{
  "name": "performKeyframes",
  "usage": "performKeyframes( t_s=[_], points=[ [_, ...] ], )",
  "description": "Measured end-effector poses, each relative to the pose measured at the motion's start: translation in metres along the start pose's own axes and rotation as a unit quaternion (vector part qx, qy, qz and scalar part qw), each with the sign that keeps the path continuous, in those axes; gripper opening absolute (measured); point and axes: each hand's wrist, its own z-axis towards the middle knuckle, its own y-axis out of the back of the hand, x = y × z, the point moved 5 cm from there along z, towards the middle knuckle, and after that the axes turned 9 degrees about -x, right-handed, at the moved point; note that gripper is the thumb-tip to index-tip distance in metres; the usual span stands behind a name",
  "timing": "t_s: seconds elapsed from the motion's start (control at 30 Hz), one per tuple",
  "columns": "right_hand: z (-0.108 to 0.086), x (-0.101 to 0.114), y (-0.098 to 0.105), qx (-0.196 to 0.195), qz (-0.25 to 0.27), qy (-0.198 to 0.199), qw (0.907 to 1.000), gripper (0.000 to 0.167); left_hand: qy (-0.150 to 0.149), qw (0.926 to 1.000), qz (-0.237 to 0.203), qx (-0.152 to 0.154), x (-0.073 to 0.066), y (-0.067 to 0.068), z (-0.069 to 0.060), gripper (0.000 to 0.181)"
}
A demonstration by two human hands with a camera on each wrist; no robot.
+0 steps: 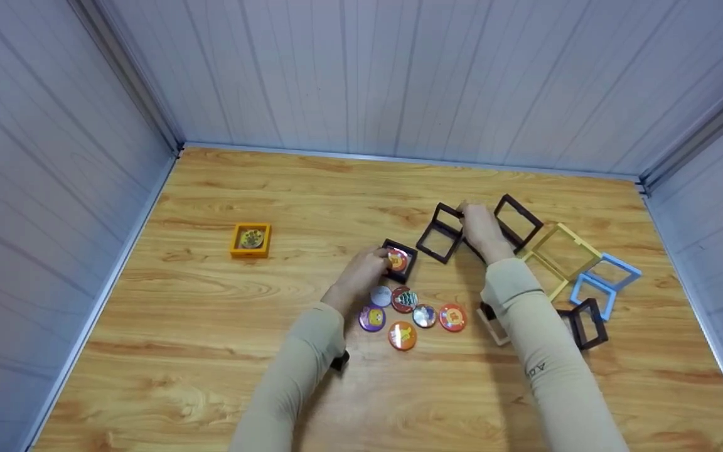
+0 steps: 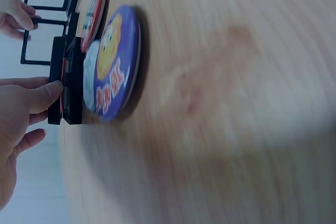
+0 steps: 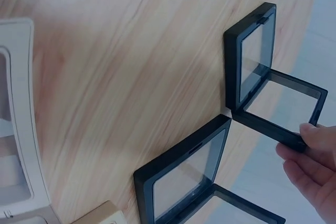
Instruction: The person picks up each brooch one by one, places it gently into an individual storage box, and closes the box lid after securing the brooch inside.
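My left hand [image 1: 360, 274] grips a small black display frame [image 1: 409, 272], which has a red badge [image 1: 397, 259] in it. In the left wrist view the thumb lies on the frame [image 2: 56, 59]; its two halves sit close together with a red edge between them. Farther right, my right hand [image 1: 482, 229] pinches a corner of the raised half of an unfolded black frame [image 1: 430, 255]. The right wrist view shows the thumb and fingers at that corner, the other half [image 3: 232, 72] standing beside it. Another unfolded black frame [image 1: 528, 214] stands next to this hand.
Several round badges [image 1: 403, 336] lie in front of the left hand. Toward the right are unfolded yellow [image 1: 567, 254], blue [image 1: 615, 286] and black [image 1: 589, 326] frames, and a beige frame [image 1: 493, 326] partly under the right sleeve. An orange frame [image 1: 250, 253] holding a badge stands at left.
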Motion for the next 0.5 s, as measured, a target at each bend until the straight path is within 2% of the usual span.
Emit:
performKeyframes(
  t_s=[0.07,0.1,0.13,0.23,0.4,0.5],
  points=[
    [-0.002,0.001,0.000,-0.001,-0.003,0.003,1.0000,0.029,-0.005,0.9999,0.014,-0.007,0.003,0.002,-0.001,0.023],
    [-0.003,0.002,0.000,-0.002,-0.001,0.000,1.0000,0.029,-0.040,0.9975,0.056,-0.016,0.002,0.004,-0.001,0.020],
    [-0.003,0.002,0.000,-0.002,0.001,-0.002,1.0000,0.028,-0.059,0.9948,0.080,-0.024,0.002,0.005,-0.001,0.018],
    [-0.006,0.004,0.000,-0.002,0.000,-0.003,1.0000,0.027,-0.070,0.9921,0.098,-0.036,0.006,0.009,-0.003,0.016],
    [-0.010,0.006,-0.001,0.005,0.007,0.000,1.0000,0.027,-0.071,0.9912,0.095,-0.059,0.014,0.015,-0.007,0.014],
    [-0.014,0.007,-0.002,-0.003,0.012,0.006,0.9999,0.026,-0.052,0.9931,0.084,-0.063,0.019,0.018,-0.009,0.011]
  ],
)
